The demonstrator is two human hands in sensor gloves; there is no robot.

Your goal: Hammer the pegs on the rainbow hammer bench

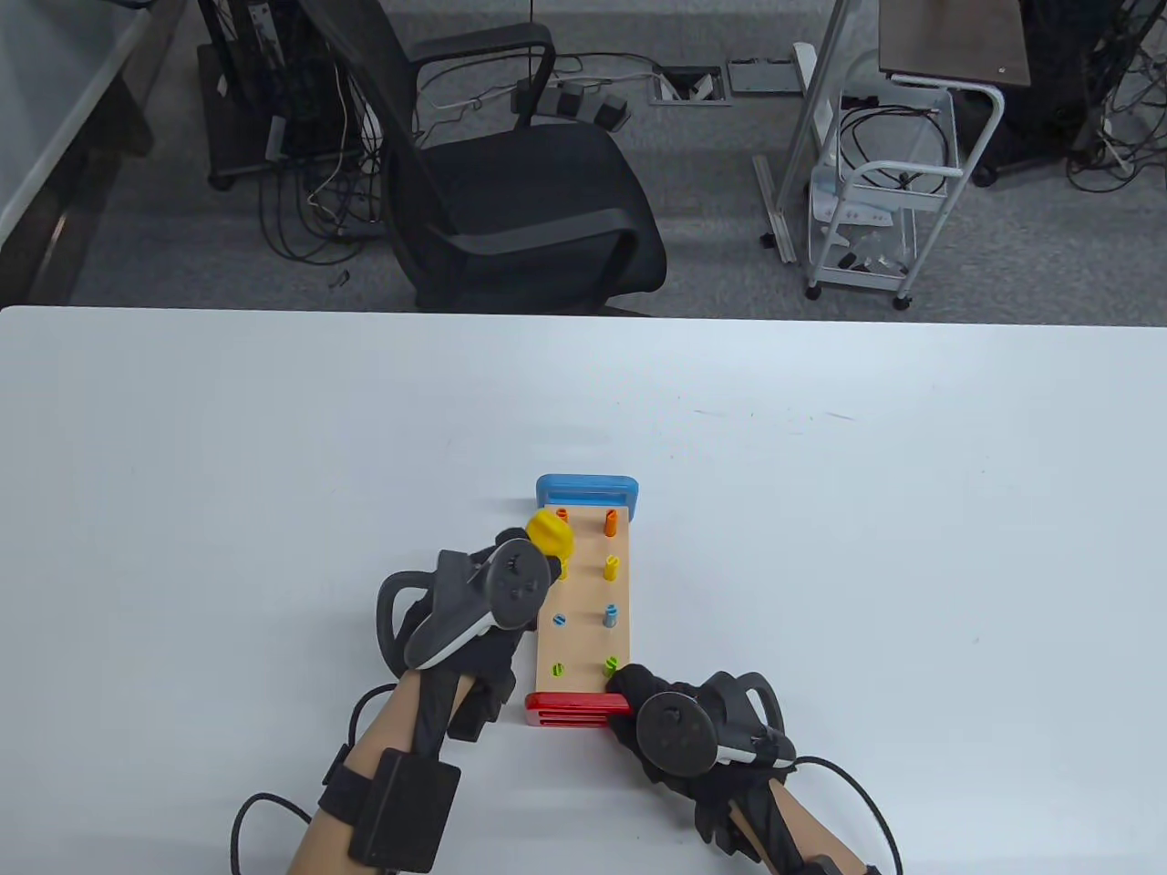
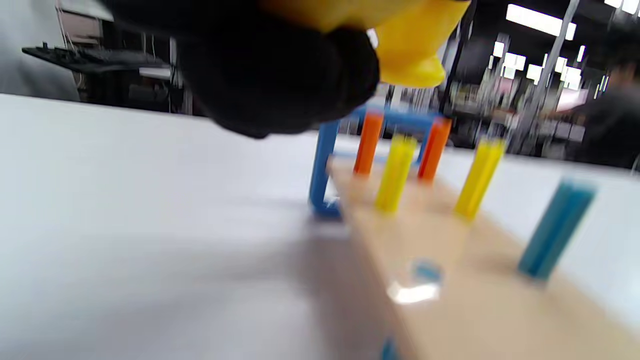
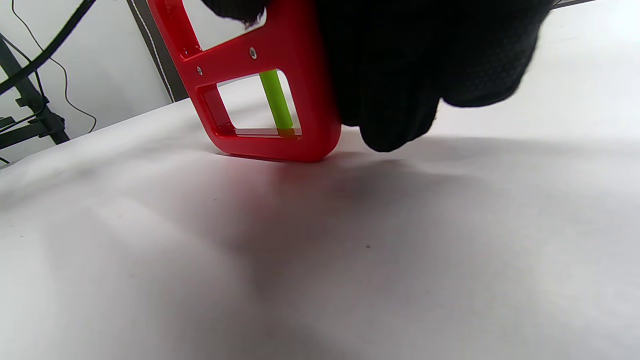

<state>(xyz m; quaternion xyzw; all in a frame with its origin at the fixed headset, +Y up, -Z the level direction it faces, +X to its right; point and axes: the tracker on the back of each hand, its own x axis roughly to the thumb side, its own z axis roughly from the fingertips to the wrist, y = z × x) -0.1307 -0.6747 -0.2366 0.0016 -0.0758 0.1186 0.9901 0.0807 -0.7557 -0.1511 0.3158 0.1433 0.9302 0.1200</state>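
The hammer bench (image 1: 583,629) is a wooden board with a blue end leg (image 1: 588,489) far and a red end leg (image 1: 574,709) near. It carries orange, yellow, blue and green pegs in two rows. My left hand (image 1: 497,592) grips a yellow hammer; its head (image 1: 552,533) is over the left yellow peg (image 2: 395,172). The left blue peg (image 1: 559,620) and left green peg (image 1: 557,669) sit low; the right-row pegs stand tall. My right hand (image 1: 643,697) holds the red leg's right corner (image 3: 280,60). A green peg (image 3: 276,102) shows under the board.
The white table (image 1: 912,547) spreads wide on all sides of the bench. Beyond its far edge stand a black office chair (image 1: 520,182) and a white cart (image 1: 880,191).
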